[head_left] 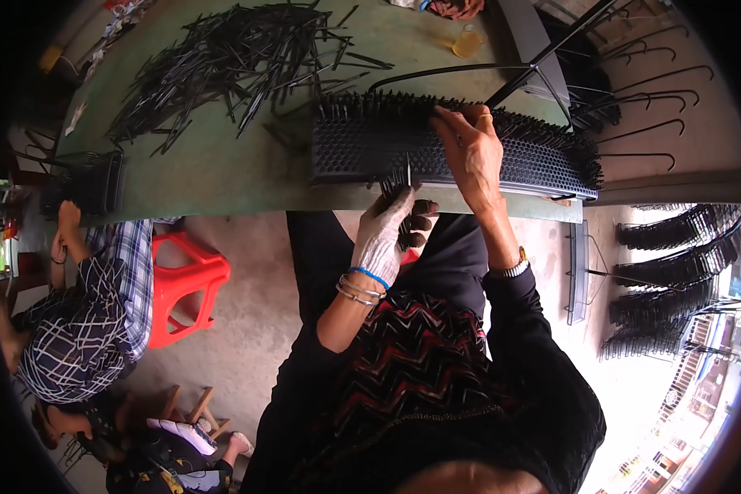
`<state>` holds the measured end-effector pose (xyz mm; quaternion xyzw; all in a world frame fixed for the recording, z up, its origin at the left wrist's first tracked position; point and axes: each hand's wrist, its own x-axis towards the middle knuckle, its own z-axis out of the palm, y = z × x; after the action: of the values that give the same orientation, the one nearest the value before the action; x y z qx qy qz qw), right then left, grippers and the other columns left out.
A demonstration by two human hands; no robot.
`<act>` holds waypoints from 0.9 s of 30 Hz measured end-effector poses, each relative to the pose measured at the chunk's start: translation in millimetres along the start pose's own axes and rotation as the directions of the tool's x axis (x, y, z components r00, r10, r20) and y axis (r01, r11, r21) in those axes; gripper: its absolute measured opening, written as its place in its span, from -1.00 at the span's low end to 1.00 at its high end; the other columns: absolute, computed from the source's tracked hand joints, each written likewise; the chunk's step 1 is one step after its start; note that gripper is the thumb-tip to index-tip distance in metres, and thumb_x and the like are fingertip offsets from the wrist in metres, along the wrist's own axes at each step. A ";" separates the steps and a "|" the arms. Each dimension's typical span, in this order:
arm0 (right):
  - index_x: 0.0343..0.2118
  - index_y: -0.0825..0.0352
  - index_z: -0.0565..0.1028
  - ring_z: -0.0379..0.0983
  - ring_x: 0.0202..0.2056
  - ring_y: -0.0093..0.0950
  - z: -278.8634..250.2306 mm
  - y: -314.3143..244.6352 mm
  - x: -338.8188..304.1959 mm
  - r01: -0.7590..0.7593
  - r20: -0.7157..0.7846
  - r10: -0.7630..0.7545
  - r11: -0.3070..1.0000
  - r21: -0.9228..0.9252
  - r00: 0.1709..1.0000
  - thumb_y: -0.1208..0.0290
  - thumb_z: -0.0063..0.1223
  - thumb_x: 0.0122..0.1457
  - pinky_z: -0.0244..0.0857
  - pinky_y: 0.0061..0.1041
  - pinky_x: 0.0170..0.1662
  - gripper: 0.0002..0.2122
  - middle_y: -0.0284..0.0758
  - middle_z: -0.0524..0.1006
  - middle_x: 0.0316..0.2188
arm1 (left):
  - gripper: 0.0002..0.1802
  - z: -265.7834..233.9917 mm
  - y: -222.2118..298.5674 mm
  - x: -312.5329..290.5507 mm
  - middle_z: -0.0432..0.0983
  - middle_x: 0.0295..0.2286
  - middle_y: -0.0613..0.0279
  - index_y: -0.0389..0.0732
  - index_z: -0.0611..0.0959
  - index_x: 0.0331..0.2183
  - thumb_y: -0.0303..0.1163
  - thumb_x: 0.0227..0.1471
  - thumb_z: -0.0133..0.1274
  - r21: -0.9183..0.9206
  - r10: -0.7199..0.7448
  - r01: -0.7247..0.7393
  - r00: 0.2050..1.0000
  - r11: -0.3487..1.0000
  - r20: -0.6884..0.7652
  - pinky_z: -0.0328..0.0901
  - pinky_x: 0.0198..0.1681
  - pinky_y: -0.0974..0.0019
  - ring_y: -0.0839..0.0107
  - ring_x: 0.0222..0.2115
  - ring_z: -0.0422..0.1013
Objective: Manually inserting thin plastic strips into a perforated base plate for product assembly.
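Note:
A long black perforated panel (358, 148) lies along the table's near edge, with thin black sticks (379, 105) standing upright in the holes of its far rows. The holes in its nearer rows are bare. My left hand (379, 239), in a pale glove with dark fingertips, is closed around a bundle of thin black sticks (398, 177) just at the panel's near edge. My bare right hand (475, 156) reaches over the panel, its fingers pinched together beside the standing sticks. Whatever those fingertips hold is hidden.
A big heap of loose black sticks (230, 62) covers the far left of the green table (189, 177). Black metal rods (523, 78) rise behind the panel. A yellow cup (468, 41) stands farther back. At left, a person (82, 321) works near a red stool (185, 284). Dark racks (667, 272) hang right.

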<state>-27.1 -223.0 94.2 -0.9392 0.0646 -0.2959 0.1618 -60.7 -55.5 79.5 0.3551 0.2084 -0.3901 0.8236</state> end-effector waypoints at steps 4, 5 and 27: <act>-0.18 0.39 0.57 0.38 -0.47 -0.62 -21.0 -11.2 -2.4 -0.315 0.325 0.157 0.793 0.521 0.933 0.37 0.19 0.13 0.32 -0.59 -0.36 -0.76 -0.38 0.47 -0.48 | -0.74 1.4 2.9 -5.5 0.58 -0.45 0.11 -0.26 0.59 -0.25 -0.27 0.11 0.12 0.085 0.076 -0.074 0.997 0.994 -0.011 0.18 -0.66 0.54 0.56 -0.62 0.40; -0.19 0.40 0.55 0.40 -0.48 -0.58 -28.0 -13.8 -3.8 -0.440 0.524 0.132 0.730 0.523 0.842 0.37 0.18 0.13 0.32 -0.57 -0.38 -0.76 -0.35 0.48 -0.50 | -0.74 2.2 2.9 -7.5 0.58 -0.45 0.11 -0.26 0.59 -0.25 -0.27 0.11 0.12 0.088 0.075 -0.074 0.997 0.993 -0.010 0.18 -0.66 0.54 0.56 -0.62 0.40; -0.28 0.48 0.45 0.57 -0.43 -0.53 -54.5 -7.2 -4.5 -0.462 0.414 0.245 0.670 0.582 0.877 0.56 0.01 0.18 0.41 -0.61 -0.33 -0.90 -0.25 0.58 -0.45 | -0.67 -11.9 -9.3 7.4 0.63 -0.39 0.18 -0.22 0.59 -0.22 -0.15 0.10 0.12 0.187 0.154 -0.142 0.987 0.972 -0.053 0.29 -0.65 0.51 0.52 -0.57 0.50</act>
<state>-62.0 -229.7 136.4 -0.8210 0.1123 -0.1148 0.5479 -64.3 -54.4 63.2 0.4565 0.1724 -0.3329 0.8069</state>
